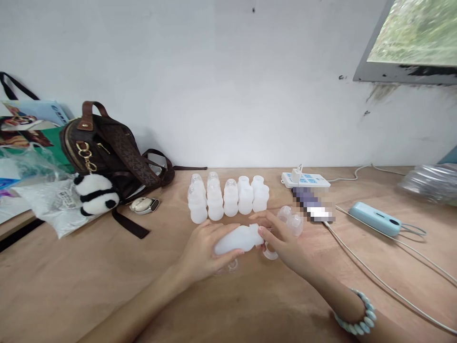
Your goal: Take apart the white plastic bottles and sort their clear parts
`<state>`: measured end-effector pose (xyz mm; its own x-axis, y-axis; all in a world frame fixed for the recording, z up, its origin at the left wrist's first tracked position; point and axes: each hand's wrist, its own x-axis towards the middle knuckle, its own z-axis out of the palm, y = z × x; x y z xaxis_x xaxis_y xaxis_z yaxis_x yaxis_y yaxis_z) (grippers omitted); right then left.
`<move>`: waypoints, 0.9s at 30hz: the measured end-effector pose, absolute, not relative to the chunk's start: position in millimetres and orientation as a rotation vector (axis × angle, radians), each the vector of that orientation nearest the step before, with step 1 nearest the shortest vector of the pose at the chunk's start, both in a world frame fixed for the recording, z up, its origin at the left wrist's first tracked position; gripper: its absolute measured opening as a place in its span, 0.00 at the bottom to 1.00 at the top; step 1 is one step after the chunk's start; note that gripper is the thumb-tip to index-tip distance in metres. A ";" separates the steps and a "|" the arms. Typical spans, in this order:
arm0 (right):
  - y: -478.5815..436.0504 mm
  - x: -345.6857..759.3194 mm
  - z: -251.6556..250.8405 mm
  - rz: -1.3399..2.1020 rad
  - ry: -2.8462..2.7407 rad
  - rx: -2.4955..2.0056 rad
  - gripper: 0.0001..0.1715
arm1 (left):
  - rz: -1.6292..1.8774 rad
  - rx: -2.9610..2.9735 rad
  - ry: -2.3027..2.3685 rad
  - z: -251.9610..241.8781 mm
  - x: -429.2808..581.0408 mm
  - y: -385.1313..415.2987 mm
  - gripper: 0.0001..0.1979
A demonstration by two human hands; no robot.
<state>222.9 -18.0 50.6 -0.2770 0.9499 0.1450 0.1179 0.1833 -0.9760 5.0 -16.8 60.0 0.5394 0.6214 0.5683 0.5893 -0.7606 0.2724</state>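
Note:
A frosted white baby bottle (233,240) lies tilted sideways between my hands, its neck pointing right. My left hand (203,250) is wrapped round the bottle's body. At the neck end, the fingers of my right hand (280,236) close on the rim. Below my right fingers a clear ring (270,251) rests on the table. Small clear nipple-like pieces (233,265) lie just under the held bottle. Beyond my hands stand several capped bottles (215,200) and two uncapped ones (260,195). Clear domed caps (294,224) sit right of my right hand.
At the left are a dark backpack (107,147), a panda plush (96,194), a plastic bag (53,205) and a watch-like object (144,206). On the right are a power strip (310,180), a blurred phone (312,205), a blue device (374,219) and cables across the wooden table (250,309).

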 end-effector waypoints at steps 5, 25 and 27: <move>-20.7 223.5 49.0 1.006 -1.670 -1.018 0.09 | 0.989 2.511 1.024 57.9 7.5 -21.0 0.17; 27.4 287.5 46.5 -0.125 -2.065 -1.840 0.13 | 1.220 2.742 1.131 48.0 -2.4 -8.2 0.19; 26.9 286.7 44.4 -0.064 -2.104 -1.886 0.15 | 1.214 2.745 1.139 48.7 -2.6 -8.8 0.19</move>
<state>286.7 26.9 44.4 -0.0817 0.9621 0.2603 0.9761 0.1300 -0.1740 -2.6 -8.8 48.7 0.4629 0.5801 0.6702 0.6322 -0.7461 0.2091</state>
